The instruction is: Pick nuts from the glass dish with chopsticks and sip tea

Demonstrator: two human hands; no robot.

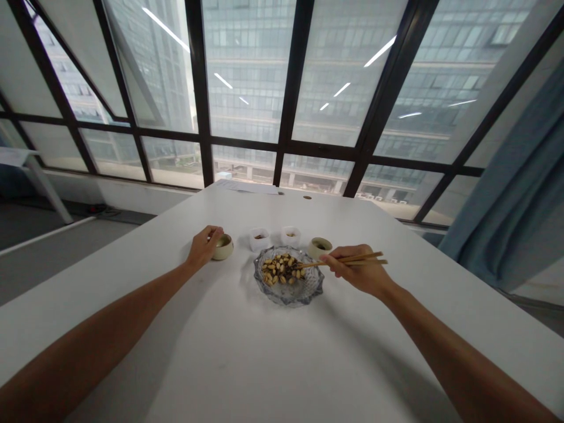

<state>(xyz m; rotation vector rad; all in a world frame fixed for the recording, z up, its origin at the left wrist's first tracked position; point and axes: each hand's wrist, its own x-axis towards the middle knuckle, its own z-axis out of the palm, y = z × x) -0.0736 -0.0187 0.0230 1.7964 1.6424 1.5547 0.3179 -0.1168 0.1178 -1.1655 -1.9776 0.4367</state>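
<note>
My right hand (355,267) is closed around a pair of wooden chopsticks (363,258), whose tips reach into a heap of pistachios (277,270) and small dark bits. They lie in a scalloped clear glass dish (288,301) on the white table. On the left, my left hand (205,244) grips the rim of a pale green cup (223,251). Another pale green cup (320,247) stands at the dish's far right, just beyond my right hand. Whether the chopstick tips pinch anything is too small to tell.
Two small white tubs (259,239) with a little food inside stand behind the dish. Papers (249,187) and round table holes (307,197) are at the far end of the white table (247,364). Windows lie beyond; a blue curtain (511,176) hangs at right.
</note>
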